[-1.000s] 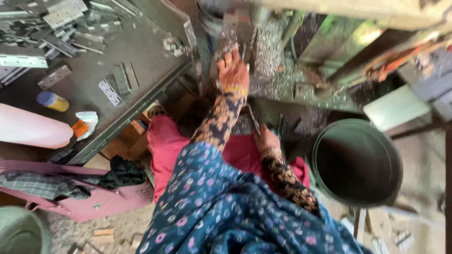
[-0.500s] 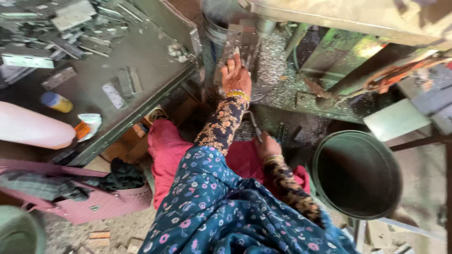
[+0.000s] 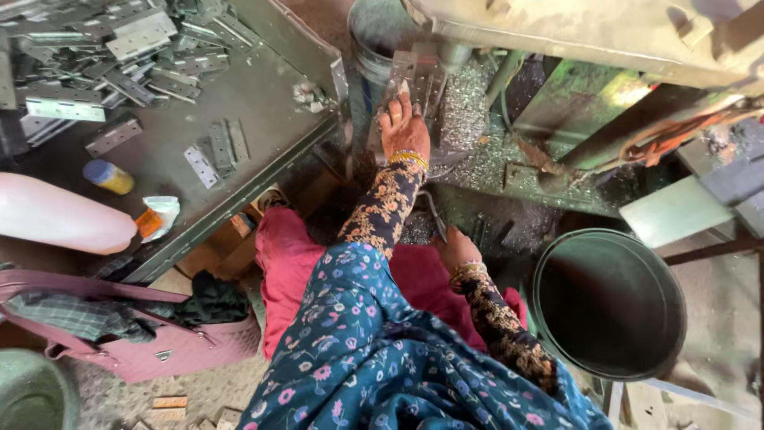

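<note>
While the person sits facing the press machine (image 3: 589,32), the grey worktable (image 3: 263,111) lies well to the left of it, strewn with loose metal hinges (image 3: 119,48); a pink bottle (image 3: 56,211) lies at the table's near edge and a pink bag (image 3: 159,350) sits below that.

Left hand (image 3: 406,127) reaches forward, fingers spread flat on a metal hinge plate (image 3: 418,76) that stands just under the press machine's left end. Plate's long axis runs away from the person, toward the machine; the plate lies just beyond the fingertips of this hand, the nearer one.

Right hand (image 3: 458,248) stays low near the lap, well short of the machine, closed around a thin metal rod (image 3: 434,213); cannot tell how tightly.

Dark round bucket (image 3: 609,306) sits below the machine's right side.
</note>
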A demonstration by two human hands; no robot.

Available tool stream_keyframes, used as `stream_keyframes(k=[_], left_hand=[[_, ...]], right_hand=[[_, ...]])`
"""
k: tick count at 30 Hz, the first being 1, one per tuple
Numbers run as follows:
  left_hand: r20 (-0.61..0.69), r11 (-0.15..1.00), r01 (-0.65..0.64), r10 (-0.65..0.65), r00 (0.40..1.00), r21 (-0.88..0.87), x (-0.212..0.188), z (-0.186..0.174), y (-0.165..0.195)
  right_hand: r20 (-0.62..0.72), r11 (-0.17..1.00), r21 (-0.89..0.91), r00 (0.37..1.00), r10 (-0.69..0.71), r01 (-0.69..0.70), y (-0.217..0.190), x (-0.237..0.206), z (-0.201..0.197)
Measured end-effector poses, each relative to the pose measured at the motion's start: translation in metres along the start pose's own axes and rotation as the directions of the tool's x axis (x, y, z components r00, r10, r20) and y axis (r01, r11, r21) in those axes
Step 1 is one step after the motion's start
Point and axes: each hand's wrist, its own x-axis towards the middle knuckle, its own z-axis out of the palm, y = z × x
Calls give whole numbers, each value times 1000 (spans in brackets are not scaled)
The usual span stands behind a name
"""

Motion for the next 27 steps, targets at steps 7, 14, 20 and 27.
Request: stream_keyframes(k=[7, 14, 20, 27], left_hand=[[83, 997, 59, -63, 995, 47, 21, 4, 17], [-135, 998, 43, -48, 990, -40, 5, 16, 12], [-156, 967, -26, -15, 988, -254, -42, -11, -82], [-60, 743, 547, -571, 819, 386, -47, -35, -283]], right_hand=[[56, 992, -97, 994, 89, -83, -2, 5, -18], [-31, 979, -126, 987, 157, -159, 0, -13, 9], [-370, 946, -324, 919, -135, 8, -31, -3, -48], [-579, 947, -137, 753, -314, 290, -112, -15, -127]])
